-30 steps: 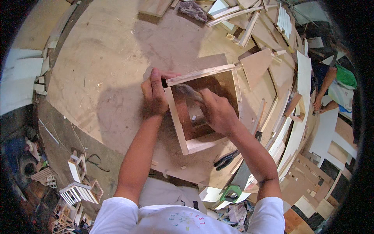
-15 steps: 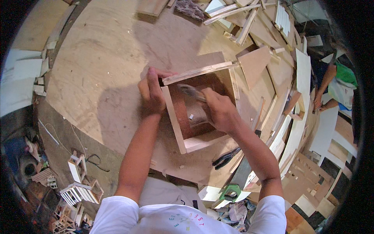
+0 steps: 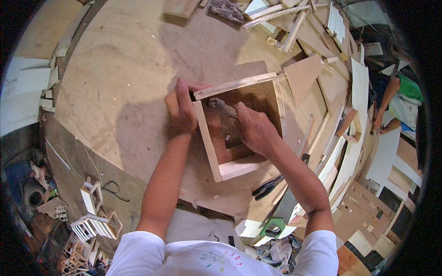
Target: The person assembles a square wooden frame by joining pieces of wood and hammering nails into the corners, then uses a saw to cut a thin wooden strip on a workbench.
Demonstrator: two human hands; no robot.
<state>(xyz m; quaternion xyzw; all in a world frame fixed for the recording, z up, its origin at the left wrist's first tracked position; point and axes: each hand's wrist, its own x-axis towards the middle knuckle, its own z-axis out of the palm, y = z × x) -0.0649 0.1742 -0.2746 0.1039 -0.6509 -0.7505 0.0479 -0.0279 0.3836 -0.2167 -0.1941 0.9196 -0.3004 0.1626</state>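
A square, open-topped wooden box (image 3: 208,141) lies on the worktable in front of me, with a pale rim and darker inner walls. My left hand (image 3: 181,109) grips its upper left corner, fingers along the outer far side. Reaching into the box from the right, my right hand (image 3: 258,129) is closed round a hammer. The grey metal head of the hammer (image 3: 222,107) is inside, near the far left corner; it is somewhat blurred, and the fist hides most of the handle. On the box's bottom lies a small white piece (image 3: 227,137).
Black-handled pliers (image 3: 267,187) and a green-handled saw (image 3: 274,227) lie to the right, near the table's front edge. Wood strips and offcuts (image 3: 301,78) pile up at the far right. A co-worker's hands (image 3: 378,123) are beyond, at the right edge.
The hammer head has shifted slightly inside the box, and my right hand has tilted with it. My left hand keeps its hold on the corner; the box stays nearly in place.
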